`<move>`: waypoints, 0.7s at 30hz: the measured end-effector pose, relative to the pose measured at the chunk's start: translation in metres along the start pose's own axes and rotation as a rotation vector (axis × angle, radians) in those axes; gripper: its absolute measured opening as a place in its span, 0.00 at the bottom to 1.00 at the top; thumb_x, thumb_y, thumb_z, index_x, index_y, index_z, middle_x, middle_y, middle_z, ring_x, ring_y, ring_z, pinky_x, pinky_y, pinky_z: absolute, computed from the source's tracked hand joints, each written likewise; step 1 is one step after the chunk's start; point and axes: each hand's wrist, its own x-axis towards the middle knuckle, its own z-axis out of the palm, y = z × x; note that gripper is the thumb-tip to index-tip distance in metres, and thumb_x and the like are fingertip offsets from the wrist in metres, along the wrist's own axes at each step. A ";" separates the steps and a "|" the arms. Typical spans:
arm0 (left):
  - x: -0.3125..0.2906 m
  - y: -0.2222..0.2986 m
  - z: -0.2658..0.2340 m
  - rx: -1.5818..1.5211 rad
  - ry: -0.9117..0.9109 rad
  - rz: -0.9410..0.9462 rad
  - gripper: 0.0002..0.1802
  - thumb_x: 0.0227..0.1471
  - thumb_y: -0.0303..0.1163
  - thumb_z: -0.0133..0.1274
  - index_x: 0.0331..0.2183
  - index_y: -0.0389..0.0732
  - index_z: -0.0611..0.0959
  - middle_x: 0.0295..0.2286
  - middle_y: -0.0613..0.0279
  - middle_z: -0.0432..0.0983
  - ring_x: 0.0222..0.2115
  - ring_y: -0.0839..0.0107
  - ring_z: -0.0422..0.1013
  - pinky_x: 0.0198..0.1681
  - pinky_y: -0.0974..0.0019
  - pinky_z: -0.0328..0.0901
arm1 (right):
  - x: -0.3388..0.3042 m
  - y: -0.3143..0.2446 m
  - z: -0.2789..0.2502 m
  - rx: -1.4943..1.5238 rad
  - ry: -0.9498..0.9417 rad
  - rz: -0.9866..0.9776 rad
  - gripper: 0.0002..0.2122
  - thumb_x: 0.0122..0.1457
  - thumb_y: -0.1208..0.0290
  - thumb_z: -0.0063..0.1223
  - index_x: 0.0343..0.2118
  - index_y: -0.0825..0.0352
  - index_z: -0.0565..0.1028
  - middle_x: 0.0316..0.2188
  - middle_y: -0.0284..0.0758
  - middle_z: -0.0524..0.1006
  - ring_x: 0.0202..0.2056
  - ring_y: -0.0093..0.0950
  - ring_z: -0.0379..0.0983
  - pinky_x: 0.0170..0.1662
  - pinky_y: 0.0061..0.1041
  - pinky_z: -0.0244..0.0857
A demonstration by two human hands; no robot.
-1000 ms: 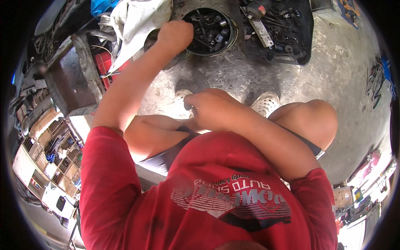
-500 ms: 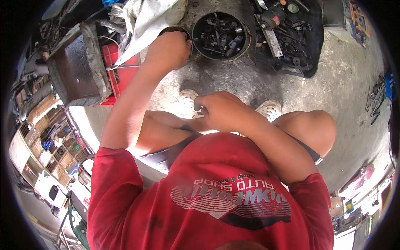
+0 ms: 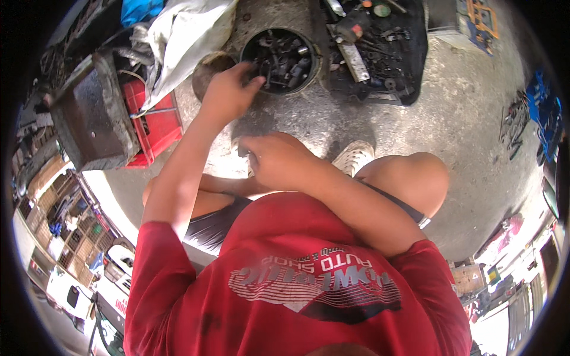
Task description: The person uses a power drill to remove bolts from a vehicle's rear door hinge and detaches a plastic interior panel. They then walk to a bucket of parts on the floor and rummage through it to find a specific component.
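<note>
My left hand (image 3: pixel 231 92) is reaching forward at the near left rim of a round tub (image 3: pixel 317 70) filled with dark, greasy metal parts (image 3: pixel 282 59). Its thumb and index finger are apart, and nothing shows between them. Just left of the tub is a smaller round container (image 3: pixel 205 71), partly covered by that hand. My right hand (image 3: pixel 279 159) hovers in front of my belly above my lap, its fingers curled in. Whatever those fingers hold, if anything, is hidden.
A black tray (image 3: pixel 409 89) of metal parts lies right of the tub. On the left are a red crate (image 3: pixel 160 130), a grimy metal pan (image 3: pixel 95 118) and a white cloth (image 3: pixel 184 44). Tools (image 3: pixel 515 121) and a blue bag (image 3: pixel 543 107) lie far right on the concrete floor (image 3: pixel 463 113).
My left hand has come out of the smaller container and over to the tub's edge, its fingers spreading. My right hand stays curled near my lap. The whole view has shifted somewhat.
</note>
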 end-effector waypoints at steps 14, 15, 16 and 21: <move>-0.066 -0.016 0.049 -1.738 -0.434 -0.525 0.15 0.71 0.32 0.41 0.49 0.32 0.76 0.40 0.55 0.76 0.41 0.66 0.76 0.52 0.58 0.70 | 0.005 0.035 -0.028 -0.077 0.196 0.023 0.10 0.64 0.72 0.50 0.46 0.66 0.76 0.33 0.49 0.81 0.36 0.51 0.79 0.41 0.49 0.72; -0.062 -0.009 0.046 -1.652 -0.388 -0.507 0.14 0.70 0.31 0.41 0.48 0.32 0.76 0.39 0.55 0.77 0.41 0.65 0.76 0.51 0.60 0.71 | 0.005 0.042 -0.040 -0.045 0.208 0.001 0.10 0.63 0.73 0.50 0.46 0.65 0.77 0.33 0.48 0.82 0.35 0.49 0.79 0.40 0.47 0.73; -0.060 -0.007 0.044 -1.569 -0.335 -0.489 0.13 0.69 0.30 0.42 0.48 0.32 0.76 0.39 0.55 0.77 0.41 0.65 0.76 0.50 0.61 0.71 | 0.004 0.044 -0.058 0.087 0.188 0.065 0.11 0.63 0.77 0.47 0.44 0.65 0.79 0.32 0.43 0.82 0.32 0.38 0.80 0.38 0.37 0.74; -0.058 0.015 0.027 -1.331 -0.243 -0.327 0.14 0.64 0.20 0.46 0.51 0.31 0.76 0.41 0.55 0.78 0.40 0.66 0.78 0.45 0.64 0.73 | 0.005 0.145 -0.133 -0.010 0.773 0.567 0.12 0.57 0.74 0.51 0.40 0.65 0.85 0.36 0.47 0.84 0.39 0.44 0.82 0.44 0.37 0.73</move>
